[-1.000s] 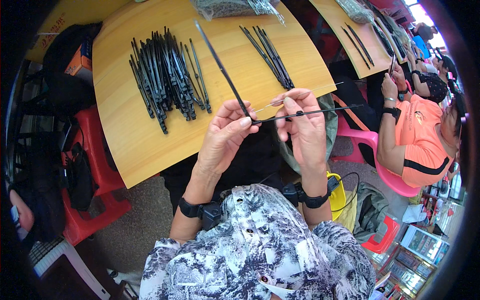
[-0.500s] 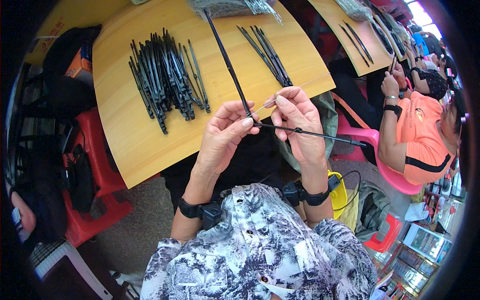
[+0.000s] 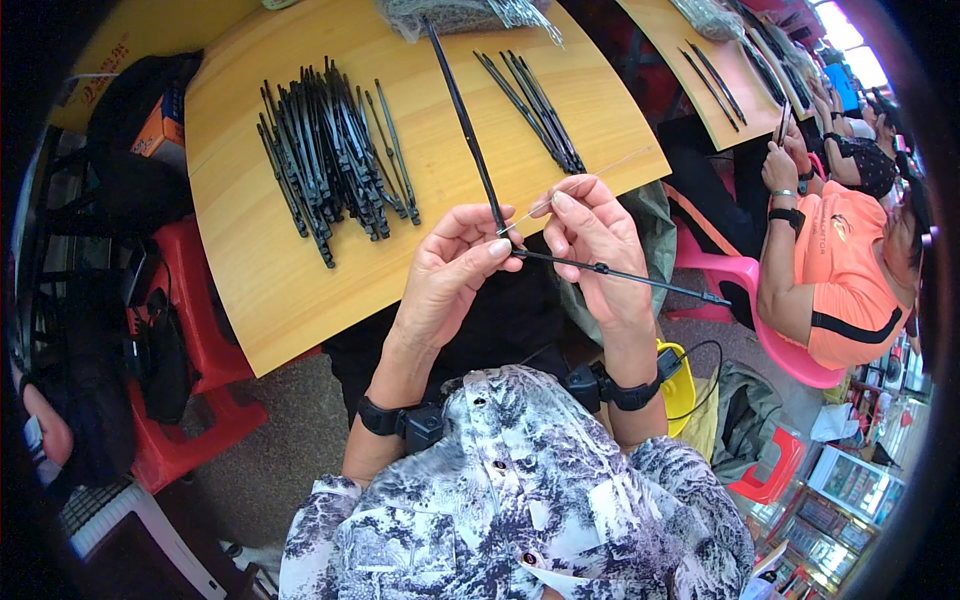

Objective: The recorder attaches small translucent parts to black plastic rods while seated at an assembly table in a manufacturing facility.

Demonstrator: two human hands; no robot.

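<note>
- Head view. Landmark: the pale-yellow wood-grain table (image 3: 290, 315).
- At the table's near edge, left hand (image 3: 460, 265): narrow pinch, thumb against fingers, on the slim black jointed rod (image 3: 466, 130). One length of it slants up over the table; the other runs rightward past the near edge, crossing in front of the right palm. One bent piece or two meeting: cannot tell, fingers cover the corner.
- Right hand (image 3: 600, 240), just beside the left at the same edge: thumb and finger closed on the thin silvery wire (image 3: 526, 216), near the rod's corner. Contact between right palm and rod: cannot tell.
- On the table's left half: a thick heap of black jointed rods (image 3: 325, 155), a couple lying slightly apart at its right.
- Toward the table's right edge: a small loose bundle of black rods (image 3: 545, 120).
- At the table's far edge: a clear plastic bag of grey strands (image 3: 450, 15).
- Right of the table: a co-worker in an orange shirt (image 3: 835, 260).
- Progress, by judgement: this piece is mid-handling; the wire's far end hangs free, neither item set down. Which group is finished and which waits: cannot tell.
</note>
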